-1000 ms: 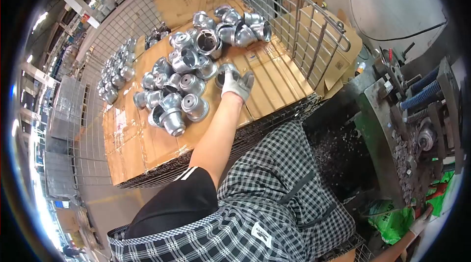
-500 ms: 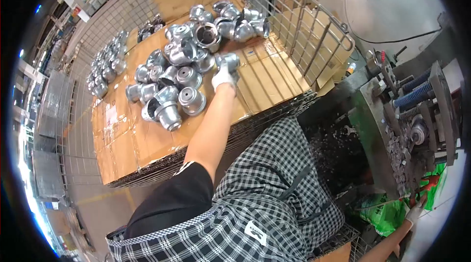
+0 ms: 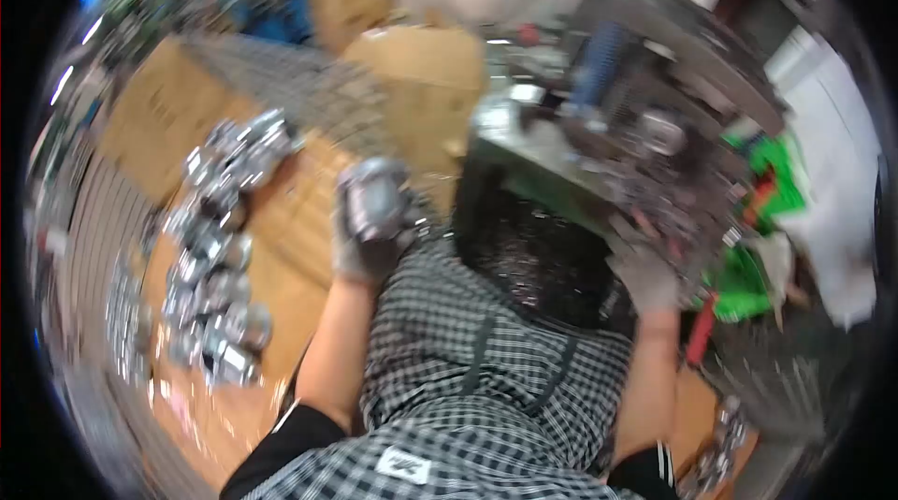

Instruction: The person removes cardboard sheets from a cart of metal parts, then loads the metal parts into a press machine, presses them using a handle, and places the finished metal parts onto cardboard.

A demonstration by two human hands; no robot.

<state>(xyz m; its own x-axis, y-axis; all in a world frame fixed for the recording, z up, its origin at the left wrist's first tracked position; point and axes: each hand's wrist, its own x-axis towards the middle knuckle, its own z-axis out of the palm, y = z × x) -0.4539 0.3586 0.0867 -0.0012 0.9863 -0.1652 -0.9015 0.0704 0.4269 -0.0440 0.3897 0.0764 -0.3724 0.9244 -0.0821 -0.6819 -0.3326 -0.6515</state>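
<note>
My gloved left hand point(image 3: 367, 252) is wrapped around a shiny metal cup point(image 3: 377, 196), holding it up in front of my checked apron. The cup's form is smeared by motion. My gloved right hand point(image 3: 644, 271) reaches to the front edge of the machine point(image 3: 645, 191), near its bed littered with metal scraps. Its fingers are too blurred to make out whether they hold anything. A round metal part point(image 3: 662, 132) sits in the machine beyond that hand. To the left, several similar metal cups point(image 3: 220, 289) lie heaped on cardboard point(image 3: 295, 266).
A wire cage wall point(image 3: 341, 93) borders the cardboard at the back. Dark scraps fill a bin point(image 3: 533, 252) below the machine. Green bags point(image 3: 744, 285) and a red handle point(image 3: 701, 330) are at the right. More metal pieces point(image 3: 716, 453) lie at lower right.
My left hand has lifted a metal cup off the cardboard and brought it toward the machine. My right hand has come up from the lower right to the machine's edge. The view has swung right.
</note>
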